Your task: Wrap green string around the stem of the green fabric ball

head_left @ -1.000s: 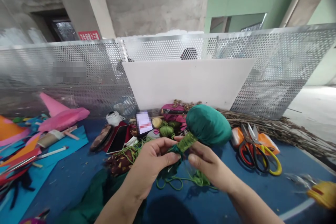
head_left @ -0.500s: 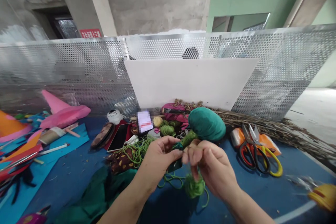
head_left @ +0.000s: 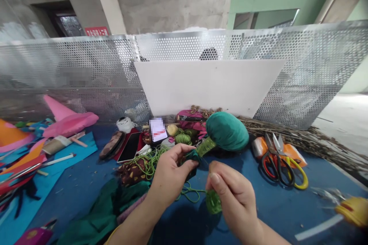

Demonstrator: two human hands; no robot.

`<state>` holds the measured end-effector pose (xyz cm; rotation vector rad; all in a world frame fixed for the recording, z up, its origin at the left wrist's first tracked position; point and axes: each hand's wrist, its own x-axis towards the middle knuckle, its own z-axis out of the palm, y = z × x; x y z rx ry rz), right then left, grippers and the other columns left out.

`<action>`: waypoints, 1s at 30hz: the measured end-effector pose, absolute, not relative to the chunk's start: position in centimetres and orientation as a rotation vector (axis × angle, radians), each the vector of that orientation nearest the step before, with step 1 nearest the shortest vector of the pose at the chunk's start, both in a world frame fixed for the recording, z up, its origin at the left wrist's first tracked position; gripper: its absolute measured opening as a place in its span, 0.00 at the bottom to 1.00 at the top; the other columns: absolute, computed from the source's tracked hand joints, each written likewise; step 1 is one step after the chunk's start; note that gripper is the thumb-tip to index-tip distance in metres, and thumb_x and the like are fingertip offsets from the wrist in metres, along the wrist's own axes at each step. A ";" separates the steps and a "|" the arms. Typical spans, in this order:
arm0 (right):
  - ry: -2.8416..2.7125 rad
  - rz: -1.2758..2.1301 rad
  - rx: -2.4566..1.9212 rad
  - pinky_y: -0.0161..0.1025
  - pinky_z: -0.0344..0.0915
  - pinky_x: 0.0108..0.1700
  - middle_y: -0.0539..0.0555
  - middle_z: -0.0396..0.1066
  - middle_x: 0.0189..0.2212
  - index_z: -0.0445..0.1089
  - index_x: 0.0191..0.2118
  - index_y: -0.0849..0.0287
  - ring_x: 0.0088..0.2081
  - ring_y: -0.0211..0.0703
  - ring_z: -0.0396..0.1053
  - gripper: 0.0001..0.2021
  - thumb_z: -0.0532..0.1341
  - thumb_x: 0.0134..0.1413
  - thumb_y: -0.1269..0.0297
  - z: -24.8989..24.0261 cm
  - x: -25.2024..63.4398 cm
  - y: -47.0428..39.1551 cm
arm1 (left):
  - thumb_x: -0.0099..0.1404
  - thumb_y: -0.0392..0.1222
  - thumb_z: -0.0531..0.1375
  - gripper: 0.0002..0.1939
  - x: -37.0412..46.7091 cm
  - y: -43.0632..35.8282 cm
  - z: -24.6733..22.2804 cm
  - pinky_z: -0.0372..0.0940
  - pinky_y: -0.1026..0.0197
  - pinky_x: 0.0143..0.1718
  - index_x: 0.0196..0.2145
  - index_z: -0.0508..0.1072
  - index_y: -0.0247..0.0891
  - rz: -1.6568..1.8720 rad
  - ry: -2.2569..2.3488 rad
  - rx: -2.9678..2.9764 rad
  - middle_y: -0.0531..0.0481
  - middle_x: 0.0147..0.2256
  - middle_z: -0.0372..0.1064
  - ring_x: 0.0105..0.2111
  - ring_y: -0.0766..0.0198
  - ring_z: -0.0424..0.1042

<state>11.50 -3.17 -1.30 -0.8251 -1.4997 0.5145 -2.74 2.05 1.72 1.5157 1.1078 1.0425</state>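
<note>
Right hand (head_left: pixel 237 193) nearest me, fingers pinched on a thin strand running to the wrapped neck; bundle of green yarn (head_left: pixel 213 203) just below them. Left hand (head_left: pixel 169 172): fingers closed on teal cloth (head_left: pixel 192 156) at the neck (head_left: pixel 206 146). Teal stuffed ball (head_left: pixel 227 131) beyond, above the blue bench (head_left: pixel 258 208). Scissors (head_left: pixel 277 164) to its right. White board (head_left: pixel 209 88) behind.

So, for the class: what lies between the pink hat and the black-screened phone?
In the head view, between the pink hat and phone: bare blue table, a brown patterned pouch, then a red edge.
</note>
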 end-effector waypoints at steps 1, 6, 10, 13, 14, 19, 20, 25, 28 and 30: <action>-1.518 0.497 -0.822 0.33 0.54 0.25 0.47 0.59 0.20 0.63 0.24 0.58 0.22 0.35 0.59 0.16 0.53 0.65 0.68 -1.4 11.4 -3.1 | 0.55 0.37 0.63 0.11 -2.8 2.2 1.6 0.67 0.59 0.40 0.38 0.75 0.37 1.043 1.119 1.553 0.48 0.35 0.76 0.39 0.56 0.74; -1.680 0.452 -0.797 0.34 0.58 0.27 0.49 0.61 0.22 0.63 0.27 0.57 0.24 0.37 0.60 0.13 0.52 0.65 0.70 -1.3 11.7 -2.2 | 0.56 0.36 0.62 0.11 -2.9 2.8 1.1 0.65 0.58 0.44 0.39 0.76 0.37 1.030 1.174 1.694 0.49 0.37 0.77 0.39 0.56 0.74; -1.883 0.341 -0.743 0.37 0.66 0.41 0.56 0.71 0.36 0.66 0.34 0.58 0.39 0.42 0.70 0.09 0.52 0.63 0.75 0.1 13.0 -2.0 | 0.56 0.35 0.60 0.11 -3.0 2.9 1.1 0.65 0.58 0.43 0.38 0.76 0.39 0.979 1.255 1.797 0.51 0.37 0.77 0.39 0.56 0.74; -1.938 0.155 -0.852 0.33 0.66 0.38 0.57 0.69 0.39 0.66 0.34 0.57 0.38 0.40 0.69 0.09 0.53 0.62 0.76 1.2 14.5 -2.2 | 0.57 0.36 0.60 0.11 -3.1 2.9 1.1 0.65 0.57 0.44 0.39 0.75 0.40 0.914 1.347 1.857 0.51 0.37 0.78 0.40 0.54 0.74; -1.955 0.142 -0.893 0.32 0.65 0.33 0.56 0.69 0.37 0.66 0.33 0.57 0.34 0.38 0.68 0.09 0.53 0.62 0.75 1.4 14.9 -2.3 | 0.57 0.37 0.60 0.11 -3.0 2.8 1.1 0.65 0.57 0.44 0.39 0.75 0.41 0.891 1.369 1.875 0.51 0.37 0.78 0.40 0.54 0.75; -1.966 0.351 -0.956 0.34 0.58 0.26 0.50 0.64 0.24 0.63 0.30 0.57 0.24 0.36 0.61 0.13 0.49 0.66 0.69 1.8 15.7 -2.3 | 0.58 0.34 0.60 0.13 -2.5 2.3 1.2 0.65 0.55 0.46 0.40 0.76 0.44 0.790 1.450 2.034 0.51 0.40 0.79 0.42 0.53 0.76; -1.942 0.375 -0.975 0.34 0.58 0.26 0.50 0.65 0.24 0.64 0.30 0.57 0.25 0.36 0.61 0.13 0.49 0.66 0.69 1.7 15.7 -2.2 | 0.58 0.33 0.59 0.14 -2.4 2.2 1.2 0.64 0.54 0.46 0.41 0.76 0.45 0.755 1.462 2.093 0.51 0.42 0.78 0.43 0.52 0.75; -1.810 0.401 -1.098 0.34 0.61 0.30 0.51 0.70 0.26 0.68 0.31 0.57 0.28 0.38 0.67 0.13 0.51 0.66 0.68 1.6 15.6 -1.7 | 0.62 0.34 0.58 0.13 -2.1 1.3 0.7 0.66 0.54 0.41 0.44 0.74 0.44 0.559 1.420 2.442 0.50 0.40 0.79 0.40 0.52 0.76; -1.760 0.399 -1.144 0.34 0.61 0.31 0.51 0.72 0.26 0.70 0.32 0.57 0.29 0.38 0.68 0.12 0.53 0.65 0.68 1.5 15.7 -1.6 | 0.61 0.33 0.58 0.12 -2.1 1.1 0.2 0.66 0.55 0.36 0.43 0.72 0.42 0.563 1.368 2.610 0.50 0.36 0.78 0.36 0.53 0.77; -1.770 0.408 -1.162 0.34 0.61 0.31 0.51 0.72 0.26 0.71 0.32 0.58 0.28 0.38 0.68 0.11 0.54 0.64 0.69 1.5 15.6 -1.5 | 0.59 0.31 0.58 0.12 -2.0 1.0 0.0 0.65 0.57 0.33 0.41 0.71 0.40 0.621 1.322 2.712 0.50 0.33 0.78 0.33 0.54 0.77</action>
